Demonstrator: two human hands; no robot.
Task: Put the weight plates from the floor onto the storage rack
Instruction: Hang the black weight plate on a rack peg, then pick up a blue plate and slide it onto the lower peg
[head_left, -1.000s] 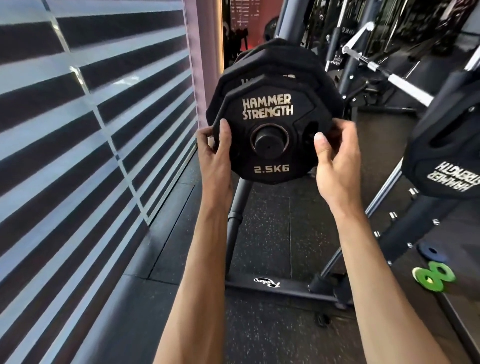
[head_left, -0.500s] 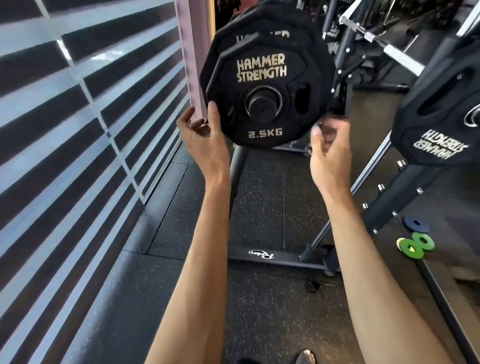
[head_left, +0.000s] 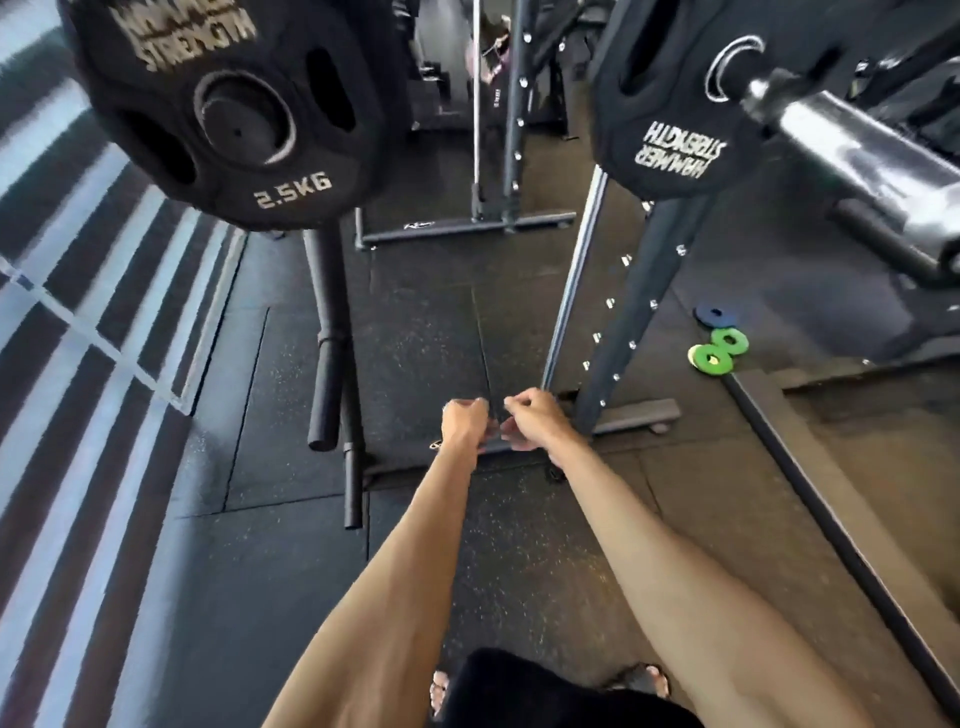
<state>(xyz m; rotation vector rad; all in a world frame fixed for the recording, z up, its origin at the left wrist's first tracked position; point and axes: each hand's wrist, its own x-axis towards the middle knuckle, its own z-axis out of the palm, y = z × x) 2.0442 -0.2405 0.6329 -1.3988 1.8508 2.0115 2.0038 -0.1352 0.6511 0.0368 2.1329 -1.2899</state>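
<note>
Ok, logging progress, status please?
Left hand, right hand empty, loosely curled. 2.5KG plate on rack peg. Green plates, blue plate on floor, right of rack upright.

Floor (head_left: 415, 332): we note dark speckled rubber mats.
On it: two green plates (head_left: 710, 359) and one blue plate (head_left: 716, 315), clustered beyond and right of the right hand (head_left: 535, 422).

Matt black rubber weight plate (head_left: 244, 119), speckled rubber floor (head_left: 415, 338), glossy chrome barbell sleeve (head_left: 852, 150).
</note>
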